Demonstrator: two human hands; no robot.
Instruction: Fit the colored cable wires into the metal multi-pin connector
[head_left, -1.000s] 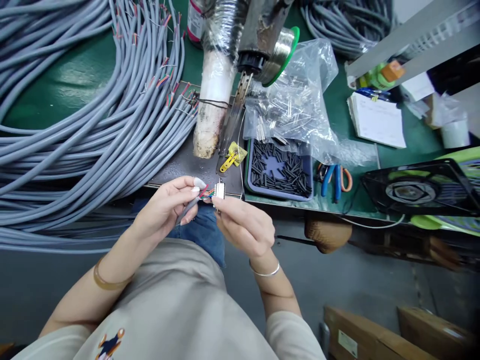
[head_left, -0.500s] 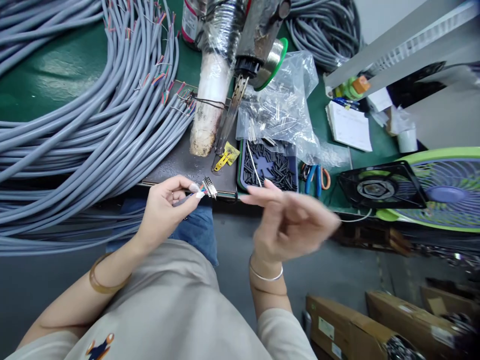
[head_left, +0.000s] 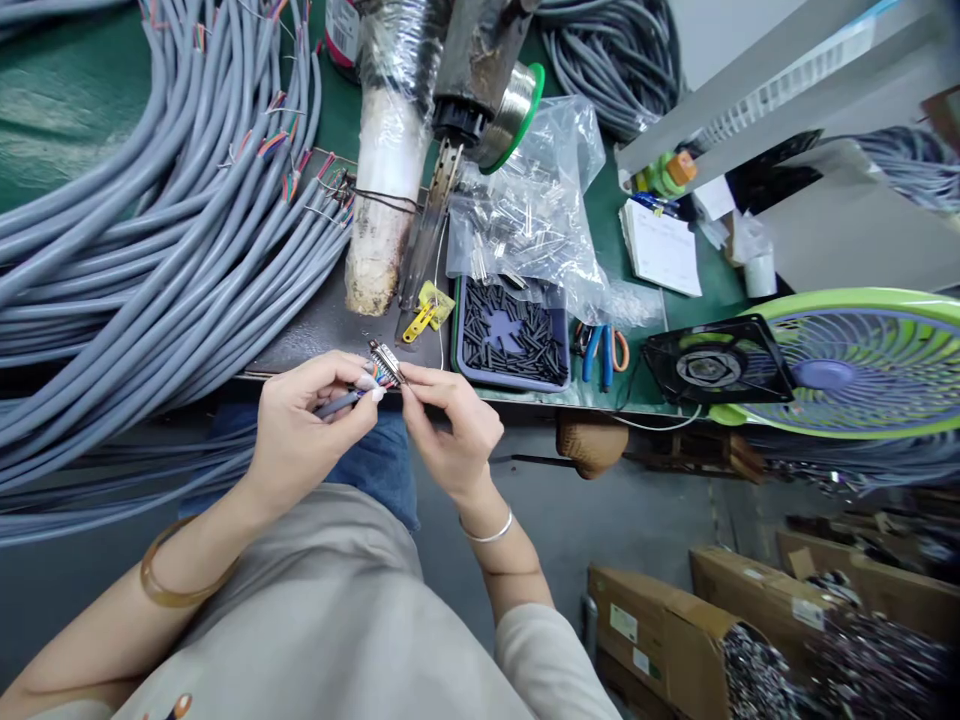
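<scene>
My left hand (head_left: 311, 420) pinches the end of a grey cable (head_left: 336, 404) just behind its coloured wires. Those wires run into a small metal connector (head_left: 385, 362) held over the bench edge. My right hand (head_left: 450, 425) has its thumb and forefinger closed on the connector's right side. Both hands sit above my lap, in front of a dark mat (head_left: 315, 330). A soldering iron in a wrapped holder (head_left: 420, 235) points down at the mat just beyond the connector.
Large bundles of grey cable (head_left: 150, 220) fill the left of the green bench. A blue tray of black sleeves (head_left: 510, 340), a plastic bag of parts (head_left: 532, 220), blue and orange cutters (head_left: 600, 350), a small black fan (head_left: 712, 362) and a green fan (head_left: 862, 360) lie right. Cardboard boxes (head_left: 660, 620) stand on the floor.
My right hand let go of the connector, swung out to the right, then came back and pinched the connector again. The left hand kept hold of the cable. The view shifted right.
</scene>
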